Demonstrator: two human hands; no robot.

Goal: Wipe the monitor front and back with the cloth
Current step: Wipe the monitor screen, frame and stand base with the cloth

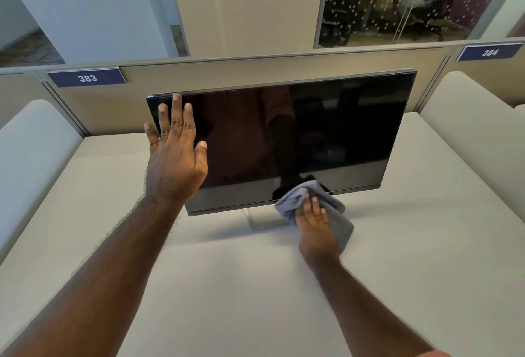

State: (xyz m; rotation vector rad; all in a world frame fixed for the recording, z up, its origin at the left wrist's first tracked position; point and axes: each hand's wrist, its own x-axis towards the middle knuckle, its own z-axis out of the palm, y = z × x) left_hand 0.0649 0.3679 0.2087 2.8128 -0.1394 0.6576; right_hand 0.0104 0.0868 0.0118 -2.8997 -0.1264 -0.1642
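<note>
A black monitor [326, 129] stands on a pale stand on the desk, its dark screen facing me and tilted back. My left hand [174, 157] lies flat with fingers spread against the screen's upper left part, near the left edge. My right hand [315, 226] presses a grey cloth [339, 214] against the bottom bezel, right of the middle. The cloth is bunched and hangs below the screen's lower edge, over the stand's base. The monitor's back is hidden.
The beige desk [227, 271] is bounded by a low partition [227, 72] behind the monitor with number plates 383 and 384. Rounded cream dividers [34, 152] stand left and right. A white planter [91, 15] and a glass wall lie beyond.
</note>
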